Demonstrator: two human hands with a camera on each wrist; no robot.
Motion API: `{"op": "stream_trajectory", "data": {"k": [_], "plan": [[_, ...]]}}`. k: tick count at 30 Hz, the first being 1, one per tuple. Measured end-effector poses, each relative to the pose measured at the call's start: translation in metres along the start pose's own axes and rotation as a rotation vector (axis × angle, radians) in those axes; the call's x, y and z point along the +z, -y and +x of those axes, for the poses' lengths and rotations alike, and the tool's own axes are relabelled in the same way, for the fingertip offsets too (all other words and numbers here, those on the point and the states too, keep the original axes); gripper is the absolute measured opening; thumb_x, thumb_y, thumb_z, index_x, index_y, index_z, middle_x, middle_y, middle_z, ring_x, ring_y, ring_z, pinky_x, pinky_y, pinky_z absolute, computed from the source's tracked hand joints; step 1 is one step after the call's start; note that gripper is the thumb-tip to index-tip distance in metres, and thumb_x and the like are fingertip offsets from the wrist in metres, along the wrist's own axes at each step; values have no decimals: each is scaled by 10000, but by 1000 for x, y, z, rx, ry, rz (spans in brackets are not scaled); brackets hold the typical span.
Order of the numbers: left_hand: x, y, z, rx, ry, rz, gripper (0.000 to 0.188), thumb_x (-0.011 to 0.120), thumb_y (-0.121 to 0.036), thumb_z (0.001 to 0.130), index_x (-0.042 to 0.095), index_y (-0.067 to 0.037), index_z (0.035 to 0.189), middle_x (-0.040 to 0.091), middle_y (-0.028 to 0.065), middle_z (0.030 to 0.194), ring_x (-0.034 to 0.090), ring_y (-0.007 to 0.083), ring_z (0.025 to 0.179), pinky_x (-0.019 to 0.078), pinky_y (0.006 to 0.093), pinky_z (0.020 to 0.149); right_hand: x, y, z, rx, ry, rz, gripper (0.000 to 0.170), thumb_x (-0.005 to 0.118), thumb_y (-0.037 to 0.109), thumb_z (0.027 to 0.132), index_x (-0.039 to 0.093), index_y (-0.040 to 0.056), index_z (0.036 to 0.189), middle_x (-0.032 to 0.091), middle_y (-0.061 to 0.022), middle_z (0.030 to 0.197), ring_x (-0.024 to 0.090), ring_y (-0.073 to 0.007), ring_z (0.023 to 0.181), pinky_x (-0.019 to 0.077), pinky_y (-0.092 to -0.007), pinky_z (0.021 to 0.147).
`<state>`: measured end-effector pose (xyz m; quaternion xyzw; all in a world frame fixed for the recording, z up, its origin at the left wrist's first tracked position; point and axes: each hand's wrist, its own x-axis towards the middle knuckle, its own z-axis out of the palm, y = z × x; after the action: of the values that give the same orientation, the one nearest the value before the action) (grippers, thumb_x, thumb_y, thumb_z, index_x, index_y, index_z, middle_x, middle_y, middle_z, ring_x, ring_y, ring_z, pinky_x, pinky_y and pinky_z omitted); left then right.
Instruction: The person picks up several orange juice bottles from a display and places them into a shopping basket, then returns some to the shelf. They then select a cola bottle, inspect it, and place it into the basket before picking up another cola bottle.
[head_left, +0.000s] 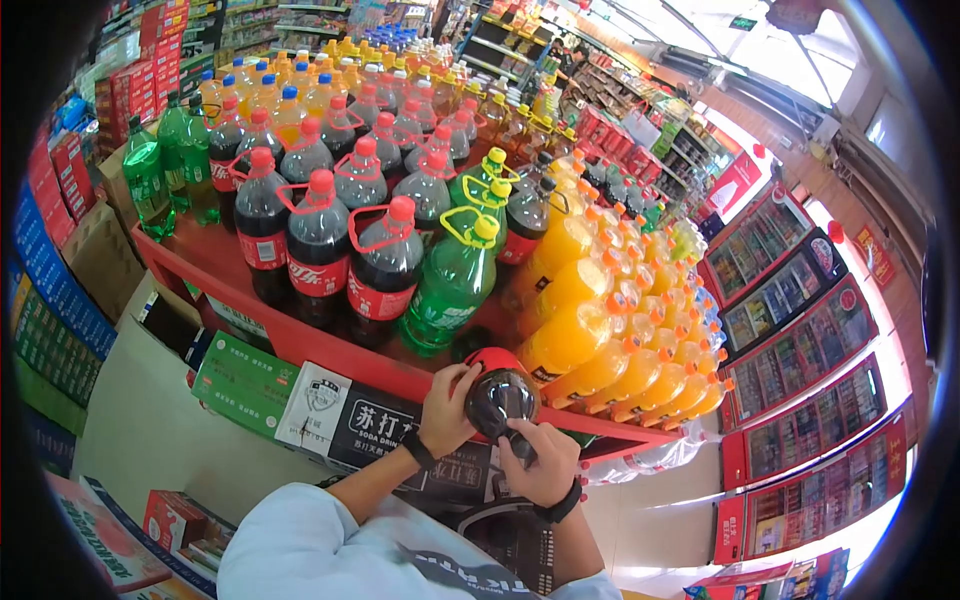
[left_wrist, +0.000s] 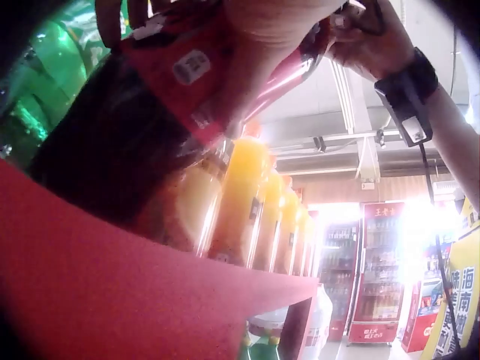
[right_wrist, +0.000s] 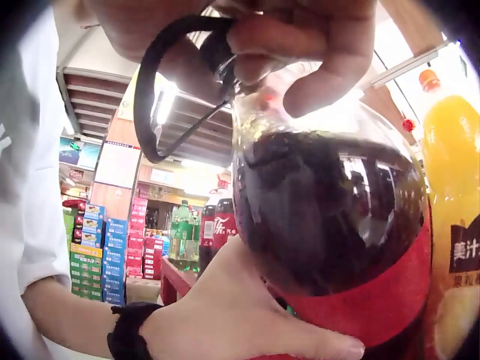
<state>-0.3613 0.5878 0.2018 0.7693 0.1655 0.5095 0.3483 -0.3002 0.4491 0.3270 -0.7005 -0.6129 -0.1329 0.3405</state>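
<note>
A large cola bottle [head_left: 492,398] with a red label tilts toward me at the front edge of the red display stand. My left hand [head_left: 447,408] grips its body around the label, thumb stretched across the front in the right wrist view. At the top, my right hand [head_left: 545,462] pinches the black cap [right_wrist: 216,51] and neck with curled fingers. A black carrying loop [right_wrist: 145,105] hangs from the neck. Dark cola fills the bottle to just below the shoulder. Beside it stand a green soda bottle [head_left: 450,285] and orange juice bottles [head_left: 568,335].
Red-capped cola bottles [head_left: 318,250] crowd the red stand [head_left: 290,335] to the left. Cartons [head_left: 245,385] are stacked below its front edge. A black basket [head_left: 515,545] is close to my body. Drink coolers [head_left: 800,390] line the right wall.
</note>
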Motion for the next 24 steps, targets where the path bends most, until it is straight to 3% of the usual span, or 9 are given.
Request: {"op": "stream_trajectory", "data": {"k": [8, 15, 21, 24], "plan": [[-7, -29, 33, 40, -51, -66, 797, 778, -91, 612, 452, -76, 1339, 475, 160, 1211, 475, 354, 1133, 424, 429, 942, -27, 12, 28, -21, -77, -24, 283, 737, 63, 660, 655, 58, 930, 504, -77, 590, 523, -234, 493, 412, -318, 468], [19, -11, 57, -17, -126, -10, 808, 752, -41, 615, 424, -66, 1353, 482, 160, 1227, 512, 355, 1113, 470, 413, 907, -14, -17, 56, -31, -90, 3, 265, 724, 48, 692, 653, 39, 948, 545, -92, 629, 544, -242, 516, 430, -305, 496], [23, 9, 55, -94, -14, 124, 854, 717, 41, 584, 399, -45, 1372, 500, 154, 1267, 533, 333, 1130, 487, 389, 909, 20, -40, 67, 63, -167, 59, 258, 723, 58, 731, 649, 18, 975, 609, -137, 699, 615, -257, 591, 481, -307, 566], [13, 13, 50, -26, 3, 145, 874, 713, 46, 584, 388, -55, 1389, 520, 147, 1232, 552, 324, 1100, 493, 377, 905, 26, -40, 70, 82, -142, 73, 260, 719, 58, 737, 648, 15, 984, 632, -155, 745, 638, -270, 633, 497, -311, 600]]}}
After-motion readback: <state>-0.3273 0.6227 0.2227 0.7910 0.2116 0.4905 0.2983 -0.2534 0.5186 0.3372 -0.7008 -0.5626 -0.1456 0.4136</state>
